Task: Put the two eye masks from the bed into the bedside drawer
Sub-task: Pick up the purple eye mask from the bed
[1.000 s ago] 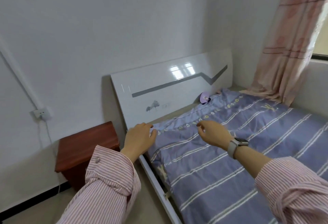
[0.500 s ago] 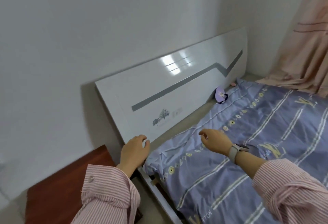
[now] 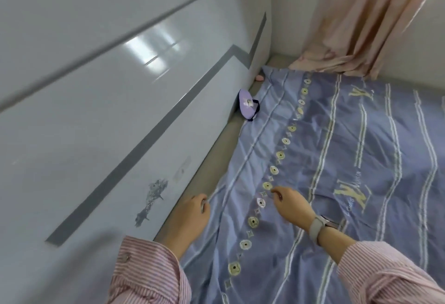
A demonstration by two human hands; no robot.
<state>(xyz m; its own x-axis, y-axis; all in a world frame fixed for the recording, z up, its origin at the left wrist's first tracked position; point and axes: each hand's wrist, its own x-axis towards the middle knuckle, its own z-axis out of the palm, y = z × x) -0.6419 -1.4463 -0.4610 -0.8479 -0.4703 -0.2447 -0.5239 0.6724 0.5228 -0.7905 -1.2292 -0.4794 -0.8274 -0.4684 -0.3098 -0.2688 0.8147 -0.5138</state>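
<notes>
A small lilac fabric eye mask with a dark strap lies at the head end of the bed, on the edge of the blue striped bed cover and just beside the glossy white headboard with its grey zigzag band. A little pink thing shows further along the same gap near the corner, but it is too small and too hidden to tell what it is. The bedside drawer is not in the view.

The left hand rests low at the near part of the bed, at the border between the bare mattress strip and the bed cover; its fingers are curled loosely and they hold nothing. The right hand, with a pale wristwatch on the wrist, hangs over the row of round flower patterns of the cover; its fingers are bent inward, also empty. Both hands are well apart from the lilac mask. Both arms wear sleeves of pink and white striped cloth. A pink curtain falls down at the far corner of the bed.
</notes>
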